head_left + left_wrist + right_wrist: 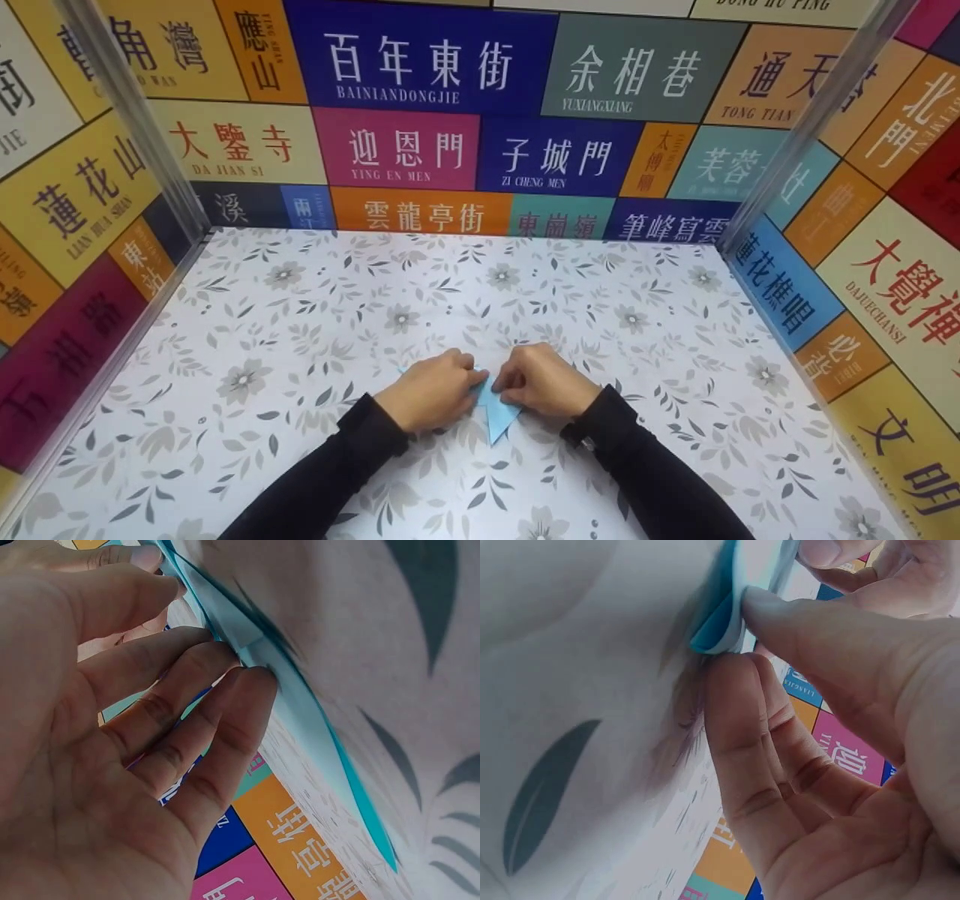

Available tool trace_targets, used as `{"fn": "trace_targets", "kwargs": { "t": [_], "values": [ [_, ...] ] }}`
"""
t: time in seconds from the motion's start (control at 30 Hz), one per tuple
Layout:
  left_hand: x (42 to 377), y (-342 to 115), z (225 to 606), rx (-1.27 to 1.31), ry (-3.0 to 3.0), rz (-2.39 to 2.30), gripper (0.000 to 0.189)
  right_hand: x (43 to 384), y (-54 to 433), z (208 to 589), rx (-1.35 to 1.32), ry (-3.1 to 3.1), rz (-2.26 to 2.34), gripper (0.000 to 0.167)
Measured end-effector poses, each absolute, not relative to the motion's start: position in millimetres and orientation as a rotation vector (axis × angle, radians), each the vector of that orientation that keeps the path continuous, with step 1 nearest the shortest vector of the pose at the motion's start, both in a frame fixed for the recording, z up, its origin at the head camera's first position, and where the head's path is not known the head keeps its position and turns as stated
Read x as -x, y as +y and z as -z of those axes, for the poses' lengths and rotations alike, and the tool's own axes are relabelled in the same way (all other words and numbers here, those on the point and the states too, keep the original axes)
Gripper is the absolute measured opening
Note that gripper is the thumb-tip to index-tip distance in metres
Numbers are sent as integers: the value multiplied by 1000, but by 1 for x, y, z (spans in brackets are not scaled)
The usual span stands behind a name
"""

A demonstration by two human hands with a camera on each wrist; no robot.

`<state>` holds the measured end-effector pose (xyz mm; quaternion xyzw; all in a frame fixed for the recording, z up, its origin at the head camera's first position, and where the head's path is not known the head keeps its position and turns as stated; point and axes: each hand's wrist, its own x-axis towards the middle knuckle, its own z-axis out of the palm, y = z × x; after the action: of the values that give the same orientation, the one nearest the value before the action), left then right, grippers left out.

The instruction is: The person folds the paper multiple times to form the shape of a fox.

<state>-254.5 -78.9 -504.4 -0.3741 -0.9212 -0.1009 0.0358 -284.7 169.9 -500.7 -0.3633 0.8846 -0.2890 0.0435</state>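
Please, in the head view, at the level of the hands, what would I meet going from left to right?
Left black sleeve, left hand, light-blue paper (the part showing between the hands), right hand, right black sleeve.

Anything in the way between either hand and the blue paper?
Nothing visible. The left hand and the right hand are both already at the blue paper, fingers touching it; no other object shows between them and it above the floral-patterned tabletop.
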Motion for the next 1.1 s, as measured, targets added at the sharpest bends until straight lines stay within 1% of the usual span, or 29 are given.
{"fn": "trace_targets", "kwargs": {
  "t": [0.47, 0.67, 0.97, 1.1],
  "values": [
    [255, -79, 505, 1153, -2809, 304, 33, 283, 170, 501, 1091, 2696, 890, 15],
    [255, -79, 504, 1159, -2800, 312, 32, 283, 171, 498, 1073, 2703, 858, 18],
    [255, -78, 505, 1151, -2792, 294, 27, 282, 171, 494, 979, 2712, 862, 17],
    [255, -78, 505, 1138, -2813, 313, 28, 280, 171, 495, 974, 2729, 851, 17]
  ]
}}
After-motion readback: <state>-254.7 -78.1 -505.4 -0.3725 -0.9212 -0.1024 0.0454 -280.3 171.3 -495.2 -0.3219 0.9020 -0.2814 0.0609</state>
